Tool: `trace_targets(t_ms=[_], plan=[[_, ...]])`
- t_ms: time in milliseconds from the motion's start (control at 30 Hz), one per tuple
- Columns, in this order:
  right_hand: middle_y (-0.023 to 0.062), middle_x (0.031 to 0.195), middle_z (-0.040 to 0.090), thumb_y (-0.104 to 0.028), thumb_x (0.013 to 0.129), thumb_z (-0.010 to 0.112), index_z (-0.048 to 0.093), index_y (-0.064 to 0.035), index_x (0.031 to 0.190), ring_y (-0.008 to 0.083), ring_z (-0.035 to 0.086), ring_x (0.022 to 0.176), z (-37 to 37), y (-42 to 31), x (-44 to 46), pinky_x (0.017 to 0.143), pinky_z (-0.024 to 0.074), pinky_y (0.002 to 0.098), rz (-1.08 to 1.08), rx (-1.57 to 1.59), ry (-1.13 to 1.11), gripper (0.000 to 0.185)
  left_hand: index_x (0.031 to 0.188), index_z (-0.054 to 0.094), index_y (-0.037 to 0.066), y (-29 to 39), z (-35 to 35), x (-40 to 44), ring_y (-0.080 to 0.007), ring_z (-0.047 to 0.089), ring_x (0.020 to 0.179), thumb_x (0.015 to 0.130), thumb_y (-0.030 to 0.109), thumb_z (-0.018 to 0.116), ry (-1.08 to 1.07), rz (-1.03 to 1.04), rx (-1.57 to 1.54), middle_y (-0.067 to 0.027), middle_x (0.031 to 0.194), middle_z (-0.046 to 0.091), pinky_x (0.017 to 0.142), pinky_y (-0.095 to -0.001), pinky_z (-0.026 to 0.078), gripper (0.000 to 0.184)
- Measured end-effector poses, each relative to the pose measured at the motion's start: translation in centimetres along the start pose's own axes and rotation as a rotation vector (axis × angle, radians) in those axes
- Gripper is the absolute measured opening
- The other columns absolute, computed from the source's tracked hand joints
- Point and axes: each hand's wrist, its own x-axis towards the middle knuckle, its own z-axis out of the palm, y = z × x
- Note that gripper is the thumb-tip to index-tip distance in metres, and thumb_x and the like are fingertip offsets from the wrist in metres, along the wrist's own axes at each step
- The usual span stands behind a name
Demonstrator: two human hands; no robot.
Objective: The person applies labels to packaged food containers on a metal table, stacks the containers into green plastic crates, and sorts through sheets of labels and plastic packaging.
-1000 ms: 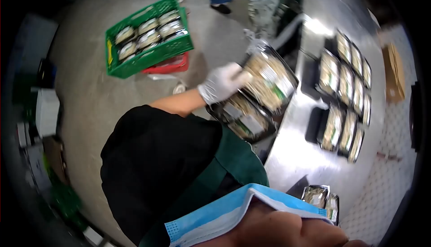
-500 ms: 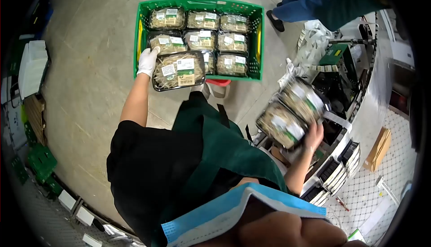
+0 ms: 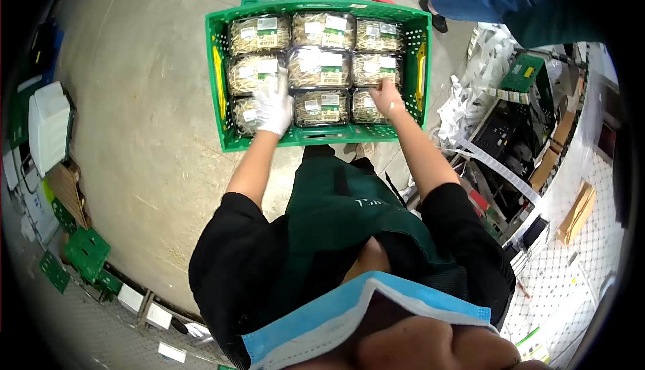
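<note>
Looking down into a green crate [image 3: 336, 135], seemingly filled three by three with wrapped packs [image 3: 319, 69] — with gloved left hand [image 3: 274, 108] over the left column, bare right hand [image 3: 388, 99] apart at the right, grips and remaining work unclear.

the bare right hand [image 3: 386, 98], a moment ago off to the side with two packs, is now inside the green crate [image 3: 245, 143], where the middle and near packs [image 3: 366, 104] of the right column meet. the gloved left hand [image 3: 273, 108], which was gripping a pack at the crate's near edge, now lies blurred over the left column; no pack overhangs that edge anymore.
</note>
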Motion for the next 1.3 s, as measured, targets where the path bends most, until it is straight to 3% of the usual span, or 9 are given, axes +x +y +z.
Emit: trace_targets(t_ms=[100,400,500,633,833,967,1033,1167,1300], plan=[[0.0184,0.090,0.054,-0.019,0.071,0.058,0.049,0.0014,0.095,0.0325,0.051,0.088,-0.7,4.6,-6.8,0.078,0.0407,0.0369,-0.039,0.059,-0.003,0.033,0.127,0.030,0.007,3.9,3.4,0.4,-0.0362,0.029,0.117,0.074,0.027,0.052,-0.098,0.394,0.065,-0.0165,0.129,0.030,0.094,-0.0482,0.025,0.060],[0.0151,0.079,0.058,-0.020,0.070,0.056,0.053,-0.0008,0.091,0.0268,0.056,0.078,-8.1,19.5,-33.3,0.070,0.0447,0.0346,0.600,0.098,0.451,0.029,0.130,0.016,-0.001,7.3,8.4,3.3,-0.0341,0.023,0.122,0.071,0.049,0.053,-0.477,0.283,0.315,-0.0212,0.135,0.017,0.100,-0.0371,0.022,0.086],[0.0159,0.089,0.057,-0.024,0.071,0.056,0.055,-0.0018,0.090,0.0287,0.055,0.086,-9.4,22.2,-41.3,0.077,0.0426,0.0356,0.826,0.349,0.603,0.029,0.130,0.022,0.004,14.1,4.0,1.3,-0.0336,0.034,0.116,0.072,0.035,0.055,-0.361,0.168,0.230,-0.0201,0.134,0.020,0.092,-0.0392,0.034,0.074],[0.0130,0.078,0.059,-0.025,0.074,0.056,0.056,-0.0043,0.083,0.0272,0.057,0.072,-10.6,30.1,-52.9,0.067,0.0446,0.0345,0.991,0.237,1.216,0.022,0.121,0.037,0.000,26.5,2.3,-3.7,-0.0330,0.043,0.107,0.074,0.020,0.053,-0.078,0.677,-0.017,-0.0197,0.122,0.040,0.088,-0.0383,0.038,0.053],[0.0157,0.081,0.057,-0.028,0.073,0.058,0.057,-0.0014,0.081,0.0270,0.055,0.081,-12.5,51.8,-74.2,0.073,0.0425,0.0360,1.359,0.083,1.871,0.028,0.107,0.052,0.003,56.9,1.3,-22.3,-0.0273,0.050,0.101,0.075,0.009,0.056,-0.320,1.409,-0.575,-0.0159,0.108,0.053,0.087,-0.0319,0.038,0.032],[0.0241,0.093,0.055,-0.040,0.071,0.057,0.051,0.0041,0.100,0.0336,0.052,0.094,-11.2,66.9,-80.8,0.085,0.0385,0.0363,1.717,0.212,1.835,0.053,0.113,0.049,0.005,76.7,-1.4,-33.7,-0.0258,0.050,0.102,0.076,0.008,0.054,-0.139,1.710,-0.697,-0.0141,0.112,0.051,0.087,-0.0320,0.038,0.038],[0.0287,0.107,0.049,-0.046,0.075,0.048,0.043,0.0081,0.110,0.0388,0.045,0.104,-13.8,67.7,-81.3,0.090,0.0340,0.0375,1.602,0.737,1.314,0.065,0.115,0.047,0.004,84.9,-0.1,-34.9,-0.0259,0.048,0.104,0.077,0.016,0.054,0.155,1.767,-0.526,-0.0150,0.114,0.050,0.087,-0.0341,0.038,0.040],[0.0289,0.110,0.046,-0.051,0.080,0.027,0.034,0.0084,0.116,0.0370,0.045,0.106,-14.9,65.0,-80.0,0.091,0.0315,0.0381,1.521,0.743,0.956,0.069,0.110,0.049,0.000,95.7,3.4,-36.2,-0.0297,0.047,0.104,0.080,0.051,0.036,-0.340,1.416,-0.092,-0.0192,0.112,0.049,0.085,-0.0370,0.037,0.059],[0.0294,0.096,0.052,-0.043,0.083,0.033,0.046,0.0077,0.099,0.0401,0.049,0.095,-12.6,62.7,-79.3,0.084,0.0360,0.0395,1.386,0.782,1.233,0.055,0.101,0.054,0.000,100.2,2.7,-37.9,-0.0322,0.049,0.100,0.078,0.059,0.032,-0.485,1.260,0.097,-0.0204,0.104,0.053,0.087,-0.0357,0.035,0.066]])
